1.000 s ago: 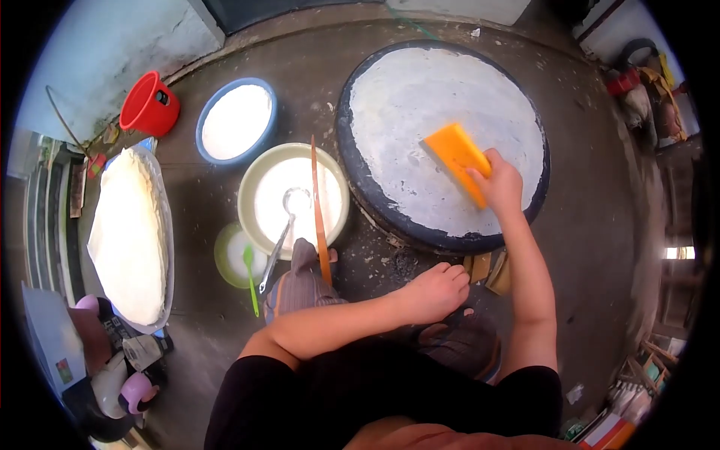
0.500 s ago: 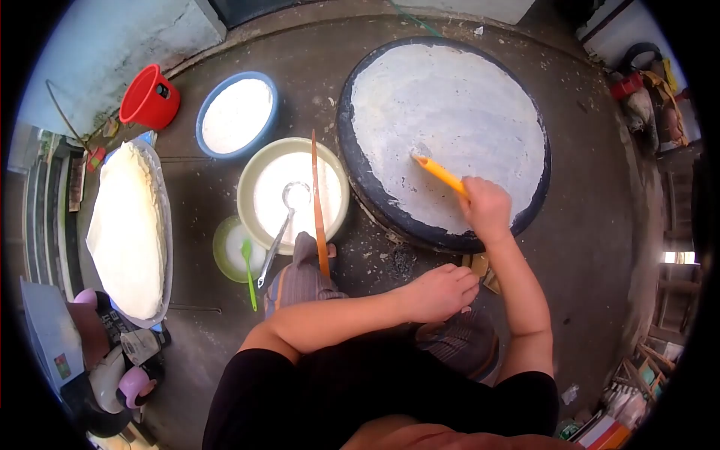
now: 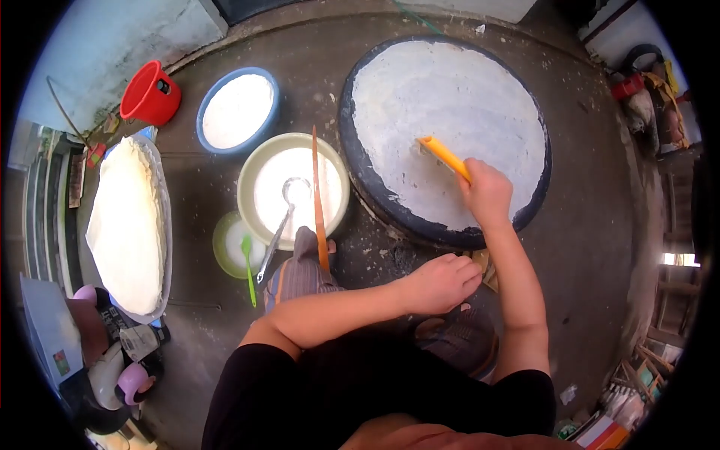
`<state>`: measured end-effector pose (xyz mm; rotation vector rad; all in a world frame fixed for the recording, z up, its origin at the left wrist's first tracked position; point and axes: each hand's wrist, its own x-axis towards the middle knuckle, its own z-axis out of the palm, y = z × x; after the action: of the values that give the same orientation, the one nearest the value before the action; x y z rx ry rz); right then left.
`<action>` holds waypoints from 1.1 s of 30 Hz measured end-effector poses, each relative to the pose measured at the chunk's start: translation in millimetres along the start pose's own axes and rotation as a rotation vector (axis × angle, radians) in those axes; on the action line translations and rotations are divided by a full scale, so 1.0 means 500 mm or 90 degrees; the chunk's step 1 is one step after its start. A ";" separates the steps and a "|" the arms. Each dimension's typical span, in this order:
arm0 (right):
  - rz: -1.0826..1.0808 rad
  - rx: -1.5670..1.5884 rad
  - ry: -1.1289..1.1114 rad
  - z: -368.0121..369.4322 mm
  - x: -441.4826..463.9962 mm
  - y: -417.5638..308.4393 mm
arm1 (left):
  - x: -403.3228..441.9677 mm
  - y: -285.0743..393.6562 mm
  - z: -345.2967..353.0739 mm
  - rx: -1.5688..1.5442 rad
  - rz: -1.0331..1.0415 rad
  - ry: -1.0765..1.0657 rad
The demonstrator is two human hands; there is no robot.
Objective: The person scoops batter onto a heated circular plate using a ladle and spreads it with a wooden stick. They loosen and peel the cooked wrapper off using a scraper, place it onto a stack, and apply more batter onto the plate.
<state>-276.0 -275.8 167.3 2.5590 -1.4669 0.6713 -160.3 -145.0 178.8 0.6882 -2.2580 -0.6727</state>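
Note:
My right hand (image 3: 489, 193) grips a yellow-orange scraper (image 3: 448, 157), seen nearly edge-on, over the round griddle (image 3: 450, 97), whose dark rim surrounds a thin whitish coating. My left hand (image 3: 444, 283) rests by my knee below the griddle, fingers curled, with nothing visible in it. Left of the griddle, a pale green bowl (image 3: 245, 187) of white batter holds a metal ladle (image 3: 280, 236). A long thin wooden stick (image 3: 319, 199) lies across the bowl's right side. Beside it, a small green bowl (image 3: 220, 244) holds whitish liquid and a green spoon (image 3: 249, 277).
A blue basin (image 3: 201, 124) of white material and a red bucket (image 3: 154, 94) stand at the upper left. A stack of pale thin sheets (image 3: 127, 229) lies on a tray at the left. A small wooden piece (image 3: 489, 271) is under the griddle's front edge.
My right hand has turned the scraper from showing its broad face to nearly edge-on, and most recently moved it slightly up. My left hand has shifted slightly right.

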 end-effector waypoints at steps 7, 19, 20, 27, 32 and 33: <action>-0.027 0.016 -0.043 0.001 -0.002 -0.002 | 0.009 -0.005 -0.010 0.021 -0.015 0.055; 0.406 0.397 -0.048 -0.093 -0.037 0.058 | 0.031 -0.060 -0.084 -0.226 -0.488 0.513; 0.433 0.473 -0.055 -0.096 -0.046 0.061 | 0.026 -0.084 -0.078 -0.238 -0.517 0.577; 0.422 0.613 -0.087 -0.153 -0.084 0.022 | 0.040 -0.097 -0.124 -0.446 -0.530 0.640; 0.440 0.708 -0.082 -0.172 -0.098 0.006 | 0.034 -0.099 -0.134 -0.528 -0.538 0.577; 0.440 0.709 -0.080 -0.174 -0.101 0.006 | 0.033 -0.099 -0.134 -0.549 -0.549 0.574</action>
<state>-327.9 -210.1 223.1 2.6550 -2.5963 1.8887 -108.4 -209.3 198.1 1.1681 -0.6651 -1.2747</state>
